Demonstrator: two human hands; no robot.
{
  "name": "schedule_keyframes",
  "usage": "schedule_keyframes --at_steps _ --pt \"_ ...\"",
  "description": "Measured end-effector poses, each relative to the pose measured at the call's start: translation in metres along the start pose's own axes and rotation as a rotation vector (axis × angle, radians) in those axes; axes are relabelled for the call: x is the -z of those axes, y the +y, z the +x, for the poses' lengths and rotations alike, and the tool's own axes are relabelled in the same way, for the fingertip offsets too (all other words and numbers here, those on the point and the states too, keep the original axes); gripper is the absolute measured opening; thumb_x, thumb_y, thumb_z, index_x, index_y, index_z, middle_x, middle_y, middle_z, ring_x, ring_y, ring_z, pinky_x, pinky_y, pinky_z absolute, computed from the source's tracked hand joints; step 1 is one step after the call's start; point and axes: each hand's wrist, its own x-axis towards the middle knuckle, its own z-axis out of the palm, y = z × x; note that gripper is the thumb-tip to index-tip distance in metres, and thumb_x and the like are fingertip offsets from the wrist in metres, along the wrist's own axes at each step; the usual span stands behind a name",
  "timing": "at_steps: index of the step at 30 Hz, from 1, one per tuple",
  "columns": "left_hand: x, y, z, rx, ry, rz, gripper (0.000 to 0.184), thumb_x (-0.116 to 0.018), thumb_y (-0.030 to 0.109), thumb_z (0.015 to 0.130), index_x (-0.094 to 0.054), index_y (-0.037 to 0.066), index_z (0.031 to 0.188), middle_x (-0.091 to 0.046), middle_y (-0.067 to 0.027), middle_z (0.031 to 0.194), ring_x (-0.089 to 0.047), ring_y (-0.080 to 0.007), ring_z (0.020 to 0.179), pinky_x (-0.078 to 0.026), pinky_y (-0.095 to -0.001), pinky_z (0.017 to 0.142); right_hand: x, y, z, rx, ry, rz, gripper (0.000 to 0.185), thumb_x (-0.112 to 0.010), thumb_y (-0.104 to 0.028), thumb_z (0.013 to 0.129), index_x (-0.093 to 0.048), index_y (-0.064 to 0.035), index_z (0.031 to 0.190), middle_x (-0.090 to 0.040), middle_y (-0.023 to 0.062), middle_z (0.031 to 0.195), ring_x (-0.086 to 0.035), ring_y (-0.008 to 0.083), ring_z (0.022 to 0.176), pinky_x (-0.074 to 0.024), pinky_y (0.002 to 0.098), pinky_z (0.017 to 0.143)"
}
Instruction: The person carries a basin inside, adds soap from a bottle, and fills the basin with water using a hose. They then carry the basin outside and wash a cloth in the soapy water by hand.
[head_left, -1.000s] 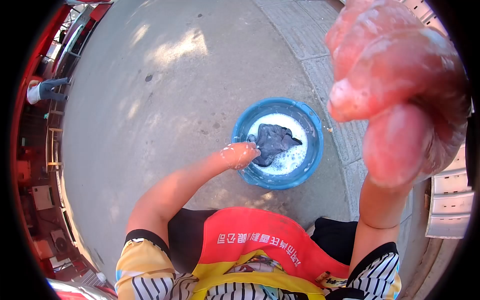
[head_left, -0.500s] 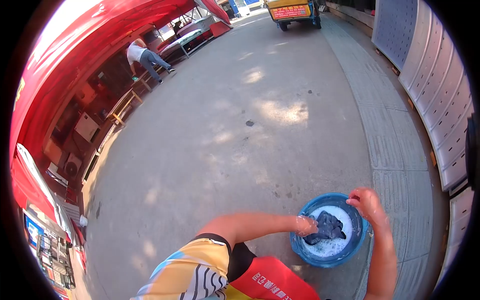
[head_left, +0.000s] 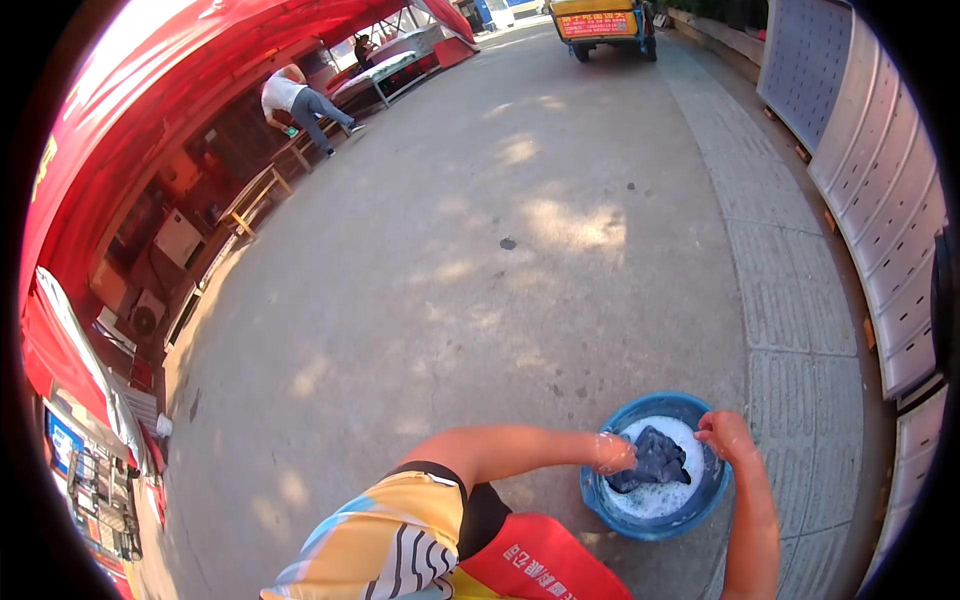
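A blue plastic basin (head_left: pixel 657 529) stands on the pavement at the lower right, with white suds (head_left: pixel 661 499) over the water. In the suds lies a bunched dark blue cloth (head_left: pixel 660 462), wet and folded. My left hand (head_left: pixel 613 453) reaches across the basin's left rim and is closed on the cloth's left edge; its fingertips are partly hidden in foam. At the right rim, my right hand (head_left: pixel 728 436) is above the suds, apart from the cloth. Its fingers are curled together, and whether anything small is between them does not show.
Textured paving (head_left: pixel 800 400) runs along the right beside tall metal panels (head_left: pixel 870 200). A red canopy (head_left: pixel 110 150) covers the left side, with a wooden bench (head_left: pixel 255 200) and a bending person (head_left: pixel 300 100). A three-wheeled cart (head_left: pixel 603 28) is farther up the road.
My right hand has dropped lower and slightly left, from above the basin's right rim toward the suds. My left hand stays at the cloth. The whole view has shifted slightly.
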Motion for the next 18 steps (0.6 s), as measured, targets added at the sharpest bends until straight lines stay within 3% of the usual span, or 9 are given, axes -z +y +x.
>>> schedule_keyframes --at_steps 5,12,18 --pt "-0.003 -0.003 0.0 -0.03 0.039 -0.085 0.015 -0.053 0.008 0.073 -0.055 0.004 0.088 -0.053 -0.0145 0.094 -0.058 -0.0305 0.087 -0.05 -0.0396 0.07 -0.017 0.014 0.007 0.0 -0.049 -0.097 0.028 -0.072 -0.027 0.069 -0.065 -0.0052 0.085 -0.064 0.0138 0.08 -0.061 0.0295 0.078 -0.0464 0.0384 0.068" --pt "0.002 0.004 -0.006 0.04 -0.017 -0.103 0.016 -0.055 0.008 0.073 -0.056 0.002 0.088 -0.054 -0.0156 0.096 -0.059 -0.0317 0.088 -0.051 -0.0401 0.069 -0.047 0.032 0.008 -0.11 -0.289 -0.185 0.038 -0.07 -0.036 0.07 -0.065 -0.0091 0.097 -0.064 0.0118 0.096 -0.059 0.0286 0.092 -0.0463 0.0359 0.08" --pt "0.002 0.008 -0.004 0.028 -0.031 -0.027 0.018 -0.056 0.009 0.072 -0.054 0.005 0.089 -0.052 -0.0139 0.094 -0.059 -0.032 0.086 -0.05 -0.0416 0.066 -0.068 0.044 0.011 -0.03 -0.326 -0.313 0.039 -0.071 -0.034 0.069 -0.065 -0.0091 0.097 -0.063 0.0121 0.099 -0.059 0.0291 0.093 -0.0459 0.036 0.082"
